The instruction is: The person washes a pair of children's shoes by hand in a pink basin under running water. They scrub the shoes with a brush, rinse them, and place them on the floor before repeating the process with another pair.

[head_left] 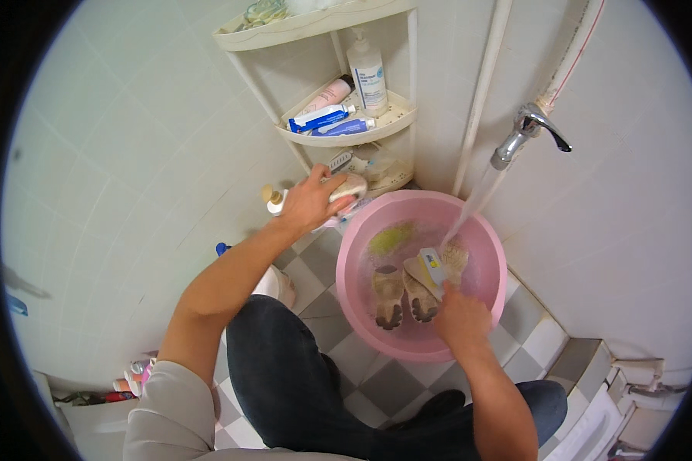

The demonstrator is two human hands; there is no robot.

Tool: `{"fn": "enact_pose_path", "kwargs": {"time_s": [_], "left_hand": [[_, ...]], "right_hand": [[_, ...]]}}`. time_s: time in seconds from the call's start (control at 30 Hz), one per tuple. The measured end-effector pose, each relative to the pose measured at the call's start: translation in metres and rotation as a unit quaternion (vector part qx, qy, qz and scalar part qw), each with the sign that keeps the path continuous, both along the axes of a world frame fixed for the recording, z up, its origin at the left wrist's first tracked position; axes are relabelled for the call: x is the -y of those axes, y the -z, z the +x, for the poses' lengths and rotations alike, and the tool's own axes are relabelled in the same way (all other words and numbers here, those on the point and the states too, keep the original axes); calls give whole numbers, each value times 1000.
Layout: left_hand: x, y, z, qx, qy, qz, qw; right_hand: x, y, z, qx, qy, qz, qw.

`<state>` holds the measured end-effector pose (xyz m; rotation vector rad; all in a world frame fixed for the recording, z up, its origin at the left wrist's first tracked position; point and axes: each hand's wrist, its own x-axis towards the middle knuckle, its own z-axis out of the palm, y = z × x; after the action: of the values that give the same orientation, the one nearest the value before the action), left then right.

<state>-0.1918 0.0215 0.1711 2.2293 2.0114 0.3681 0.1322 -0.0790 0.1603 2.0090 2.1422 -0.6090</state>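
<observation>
Water runs from the chrome tap (507, 146) into a pink basin (344, 269) on the floor. In the basin lie beige sock-like pieces (388, 288) with dark toe marks, and a yellow-green patch (392, 238). My right hand (465, 319) is over the basin's near right side, closed at the lower end of a beige piece with a white, blue and yellow label (432, 265). My left hand (315, 201), beside the lowest shelf, is closed around a rounded beige and pinkish thing (351, 187) whose kind I cannot make out.
A white corner shelf (354, 138) holds tubes (321, 117) and a pump bottle (367, 73). Another pump bottle (274, 200) stands behind my left wrist. A white container (275, 288) stands beside my left knee on the checkered tile floor (392, 384). Pipes run up the wall.
</observation>
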Motion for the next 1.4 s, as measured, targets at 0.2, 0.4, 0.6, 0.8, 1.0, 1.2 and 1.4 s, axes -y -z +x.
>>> {"fn": "enact_pose_path", "kwargs": {"time_s": [0.2, 0.4, 0.6, 0.8, 1.0, 1.2, 1.4], "left_hand": [[31, 123, -98, 206, -34, -50, 977], [56, 223, -109, 621, -262, -348, 651], [40, 215, -112, 133, -255, -275, 917], [37, 176, -118, -40, -145, -116, 982], [21, 88, -3, 185, 196, -62, 961], [39, 125, 129, -96, 202, -508, 832], [98, 196, 176, 17, -129, -427, 895]], "right_hand": [[8, -13, 11, 25, 17, -15, 999], [18, -18, 24, 17, 46, 23, 999], [20, -27, 27, 25, 39, 1, 999], [13, -27, 29, -2, 54, 7, 999], [8, -43, 34, 83, 46, -77, 992], [7, -36, 42, 85, 32, -99, 991], [10, -54, 48, 31, 61, -42, 997]]}}
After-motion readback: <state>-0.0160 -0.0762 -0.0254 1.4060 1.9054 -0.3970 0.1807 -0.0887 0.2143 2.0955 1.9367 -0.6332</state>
